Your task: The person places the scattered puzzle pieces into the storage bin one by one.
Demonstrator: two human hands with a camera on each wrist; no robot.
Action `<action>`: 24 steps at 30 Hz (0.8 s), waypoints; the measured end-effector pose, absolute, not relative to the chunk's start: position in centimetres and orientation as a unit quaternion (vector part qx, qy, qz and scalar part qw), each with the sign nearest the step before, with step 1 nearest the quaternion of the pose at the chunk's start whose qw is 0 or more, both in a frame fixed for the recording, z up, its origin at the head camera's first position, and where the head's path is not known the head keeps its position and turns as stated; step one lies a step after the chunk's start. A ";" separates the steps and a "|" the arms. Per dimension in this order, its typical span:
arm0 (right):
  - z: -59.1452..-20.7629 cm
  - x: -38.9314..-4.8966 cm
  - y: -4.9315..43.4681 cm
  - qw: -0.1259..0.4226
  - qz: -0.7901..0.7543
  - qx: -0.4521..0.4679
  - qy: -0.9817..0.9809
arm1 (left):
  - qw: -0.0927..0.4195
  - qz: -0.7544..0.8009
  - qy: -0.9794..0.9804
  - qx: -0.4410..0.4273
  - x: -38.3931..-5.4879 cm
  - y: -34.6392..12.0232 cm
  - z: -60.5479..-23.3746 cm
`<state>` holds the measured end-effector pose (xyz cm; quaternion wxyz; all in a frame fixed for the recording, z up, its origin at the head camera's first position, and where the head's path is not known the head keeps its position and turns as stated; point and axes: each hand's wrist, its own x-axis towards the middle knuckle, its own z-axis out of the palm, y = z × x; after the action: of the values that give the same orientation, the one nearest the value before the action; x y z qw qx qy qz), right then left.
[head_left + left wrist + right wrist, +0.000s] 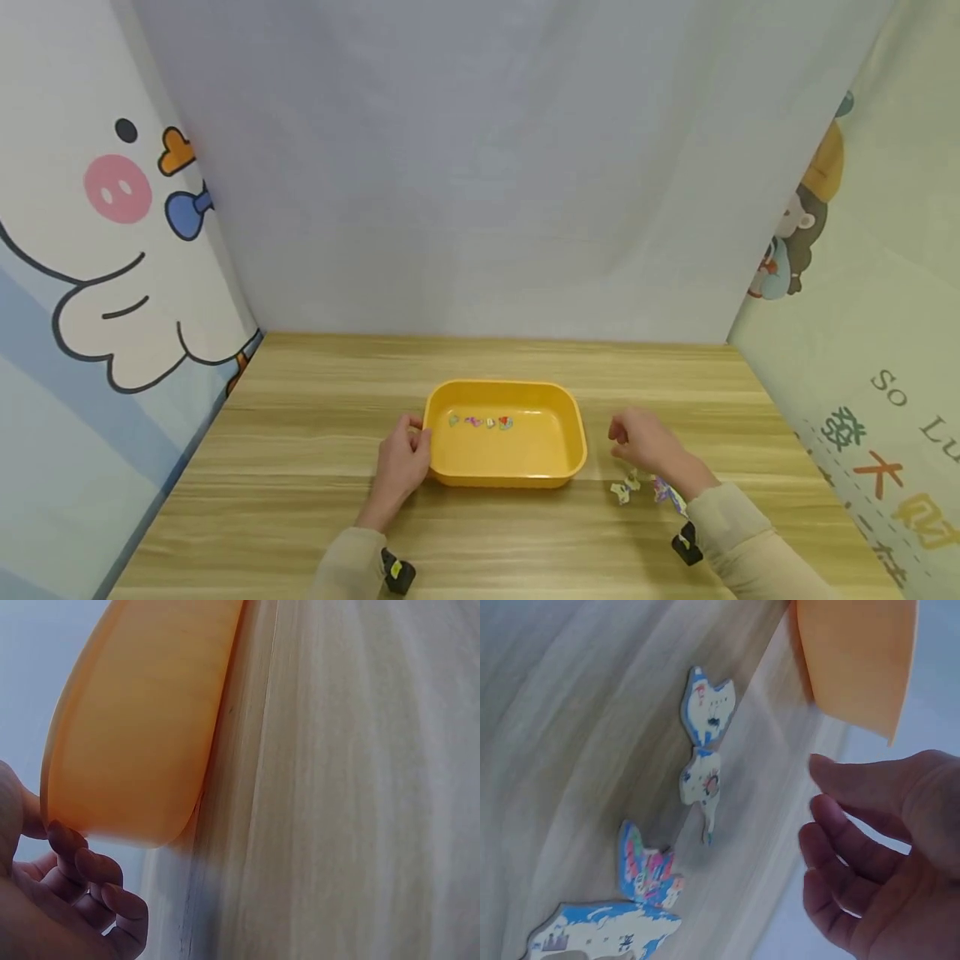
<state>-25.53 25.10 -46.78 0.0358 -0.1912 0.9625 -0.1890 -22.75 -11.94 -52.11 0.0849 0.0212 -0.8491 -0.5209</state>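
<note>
A yellow plastic tray [506, 481] stands on the table, with several small, colourful puzzle pieces [506, 423] lying in a row inside it toward the back left. My left hand [400, 462] grips its left end, thumb at the rim and the other fingers curled outside the wall. Off the tray's right side, my right hand [651, 437] hovers with loosely curled fingers and nothing between them. Below it lie two cream-and-blue puzzle pieces [709, 712], a pink-and-blue piece [652, 874] and a larger white-and-blue piece [604, 926], partly cut off in the right wrist view.
The wood-grain table [337, 367] ends at a grey curtain [480, 208] behind. Printed cloths with cartoon figures hang at the left and right. Small black devices [686, 546] sit at both wrists.
</note>
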 end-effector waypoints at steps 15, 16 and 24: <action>-47.2 -24.4 27.0 0.135 -0.171 -0.200 0.955 | 0.091 -0.508 -0.856 0.025 -22.9 -11.9 -52.3; -47.3 -24.4 27.1 0.138 -0.171 -0.197 0.955 | 0.090 -0.508 -0.856 0.025 -22.9 -11.9 -52.3; -48.1 -24.7 27.7 0.144 -0.170 -0.202 0.954 | 0.086 -0.508 -0.857 0.026 -22.8 -11.7 -52.2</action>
<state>-24.74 27.67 -48.09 0.1439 -0.2016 0.9538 -0.1702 -22.79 -11.75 -52.20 0.0856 0.0259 -0.8567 -0.5080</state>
